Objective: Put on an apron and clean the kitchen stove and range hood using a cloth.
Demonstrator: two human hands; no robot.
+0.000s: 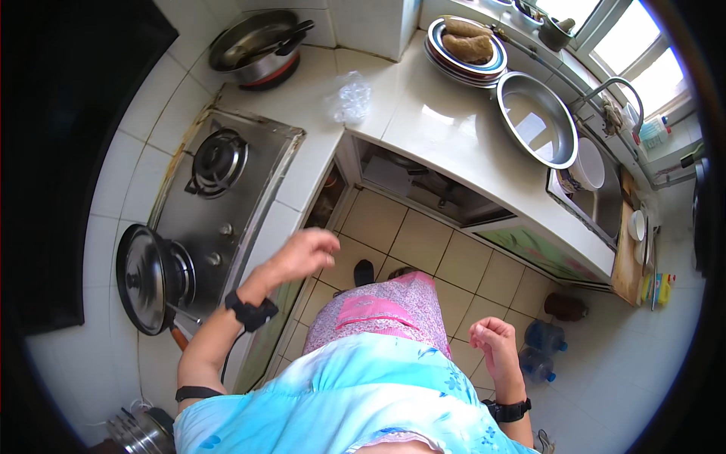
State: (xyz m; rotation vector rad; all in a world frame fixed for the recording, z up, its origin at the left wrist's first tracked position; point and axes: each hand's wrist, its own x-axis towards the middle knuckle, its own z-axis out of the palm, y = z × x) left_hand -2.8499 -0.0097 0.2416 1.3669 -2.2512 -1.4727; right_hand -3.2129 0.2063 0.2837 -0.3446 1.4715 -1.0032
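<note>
My left hand [303,253], slightly blurred, is in the air beside the front edge of the gas stove [249,170]. Nothing is in it; its fingers are bent and apart. On the near burner sits a frying pan with a glass lid [139,278] and a wooden handle [179,337]. The far burner [220,162] has no pot on it. My right hand [494,343] hangs over the tiled floor at my side, fingers curled in, with no object visible in it. Both wrists wear black bands.
A metal pan on a red-and-black base [269,71] and a crumpled clear plastic bag [353,97] sit on the corner counter. Farther right are stacked plates with brown tubers [468,48], a steel basin of water [533,122] and the sink [601,210]. Large plastic bottles [541,346] stand by the wall.
</note>
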